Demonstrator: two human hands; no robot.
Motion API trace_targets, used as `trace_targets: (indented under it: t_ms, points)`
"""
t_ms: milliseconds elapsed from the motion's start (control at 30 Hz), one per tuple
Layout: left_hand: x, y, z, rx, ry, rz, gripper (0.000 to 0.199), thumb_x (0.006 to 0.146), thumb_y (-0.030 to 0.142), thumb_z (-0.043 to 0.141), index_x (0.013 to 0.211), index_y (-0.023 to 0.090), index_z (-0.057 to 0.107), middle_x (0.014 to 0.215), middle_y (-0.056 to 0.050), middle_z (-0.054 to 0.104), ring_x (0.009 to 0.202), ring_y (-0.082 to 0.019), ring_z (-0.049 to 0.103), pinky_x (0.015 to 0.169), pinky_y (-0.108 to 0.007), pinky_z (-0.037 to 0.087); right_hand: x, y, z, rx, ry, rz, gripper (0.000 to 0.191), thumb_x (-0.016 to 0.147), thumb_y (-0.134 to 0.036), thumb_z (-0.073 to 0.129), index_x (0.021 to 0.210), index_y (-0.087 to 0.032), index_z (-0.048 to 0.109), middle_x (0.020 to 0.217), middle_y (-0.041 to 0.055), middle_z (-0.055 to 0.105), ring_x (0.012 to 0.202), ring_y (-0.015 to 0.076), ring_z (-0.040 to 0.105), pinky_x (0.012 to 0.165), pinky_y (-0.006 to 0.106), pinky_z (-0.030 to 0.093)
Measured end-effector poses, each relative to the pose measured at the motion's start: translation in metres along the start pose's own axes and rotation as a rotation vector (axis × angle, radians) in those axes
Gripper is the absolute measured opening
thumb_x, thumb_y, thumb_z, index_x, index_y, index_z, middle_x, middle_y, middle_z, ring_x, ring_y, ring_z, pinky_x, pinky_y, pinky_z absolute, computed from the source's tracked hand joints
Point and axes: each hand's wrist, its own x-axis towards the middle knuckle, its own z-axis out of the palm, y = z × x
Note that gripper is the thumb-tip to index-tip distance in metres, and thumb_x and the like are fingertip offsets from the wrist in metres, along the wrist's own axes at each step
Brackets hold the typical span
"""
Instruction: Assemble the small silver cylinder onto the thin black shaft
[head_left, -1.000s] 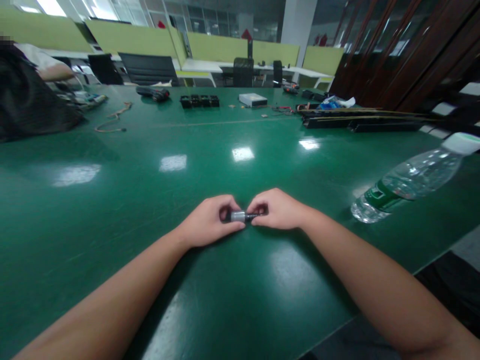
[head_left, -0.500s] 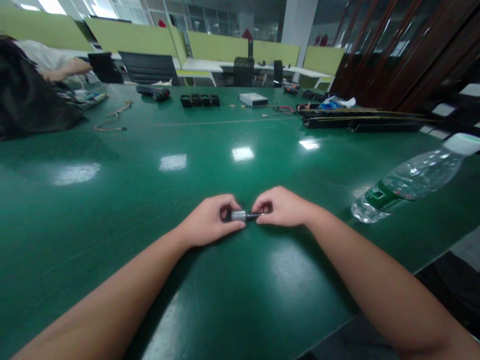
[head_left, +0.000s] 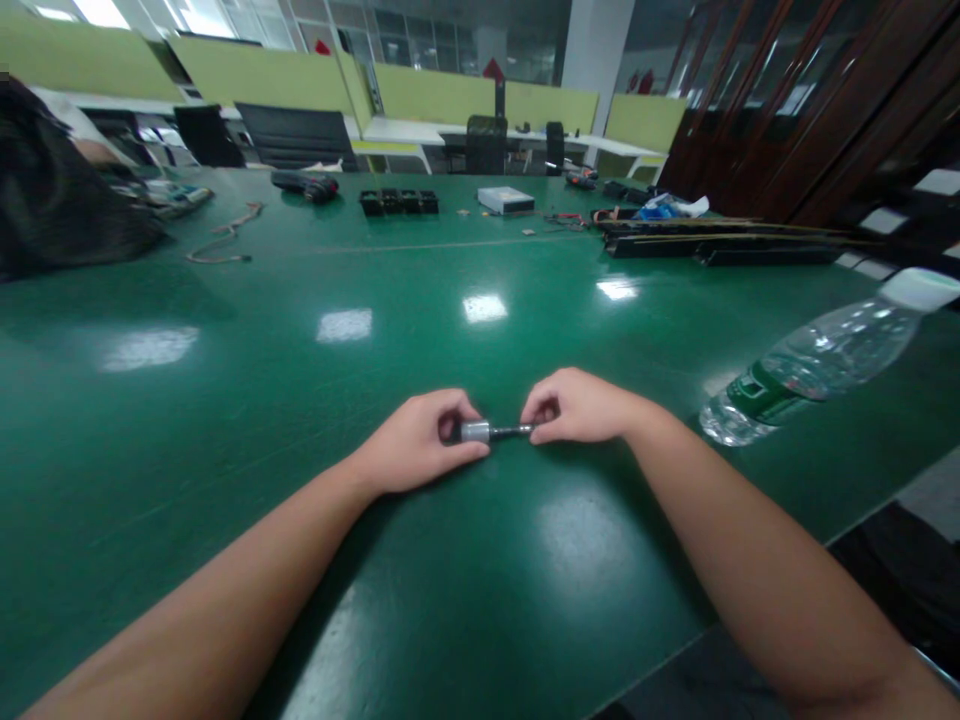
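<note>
Near the middle of the green table [head_left: 420,335], a small black-and-silver cylinder [head_left: 475,431] with a thin dark shaft [head_left: 507,431] lies level between my hands; its exact kind is too small to tell. My left hand [head_left: 421,440] is closed round the thick end, which my fingers partly hide. At the tip of the shaft, my right hand [head_left: 574,408] has its thumb and fingers pinched together. A short length of the shaft shows between the two hands.
A clear plastic bottle [head_left: 810,368] with a green label leans at the right. Along the far side are a black bag [head_left: 60,200], a cable [head_left: 223,238], black blocks [head_left: 399,202], a pale box [head_left: 506,201] and long black rails [head_left: 675,243].
My right hand has moved a little to the right, away from my left, and more of the thin shaft shows. My left hand stays in place. The other person's arm at far left has drawn back.
</note>
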Motion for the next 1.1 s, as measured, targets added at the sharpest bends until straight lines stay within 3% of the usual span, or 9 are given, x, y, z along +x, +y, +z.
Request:
trace_targets:
  t_ms: [233,500,833,1100]
  points:
    - [-0.001,-0.001,-0.001,0.017,0.003,-0.021,0.03,0.078,0.045,0.07,0.088,0.018,0.066,0.07,0.001,0.057,0.063,-0.015,0.052,0.058,-0.025,0.038,-0.006,0.007,-0.014,0.012,-0.017,0.115,0.023,0.07,-0.023,0.077,0.092,-0.015,0.077,0.076,0.0013,0.072,0.066,0.0121,0.061,0.063,0.023,0.045]
    - [-0.001,0.0,-0.001,0.013,0.002,-0.027,0.03,0.077,0.044,0.071,0.088,0.017,0.066,0.069,0.001,0.057,0.063,-0.015,0.052,0.058,-0.025,0.038,-0.001,0.004,-0.004,0.074,0.005,0.037,0.024,0.072,-0.025,0.077,0.094,-0.015,0.077,0.076,0.0018,0.072,0.066,0.0114,0.061,0.063,0.023,0.045]
    - [0.003,-0.005,0.005,0.028,0.022,0.015,0.029,0.075,0.04,0.073,0.09,0.017,0.065,0.071,0.002,0.057,0.064,-0.014,0.051,0.058,-0.024,0.037,0.015,-0.001,0.032,0.097,0.181,-0.129,0.016,0.08,-0.025,0.073,0.093,-0.016,0.076,0.083,0.0024,0.074,0.071,0.011,0.064,0.067,0.021,0.045]
    - [0.002,-0.002,0.003,-0.033,0.001,0.0,0.03,0.083,0.045,0.065,0.091,0.017,0.066,0.07,0.001,0.057,0.062,-0.013,0.05,0.057,-0.023,0.037,0.014,-0.002,0.029,0.044,0.184,-0.152,0.018,0.08,-0.028,0.074,0.094,-0.017,0.076,0.086,0.0033,0.074,0.075,0.0122,0.065,0.068,0.022,0.046]
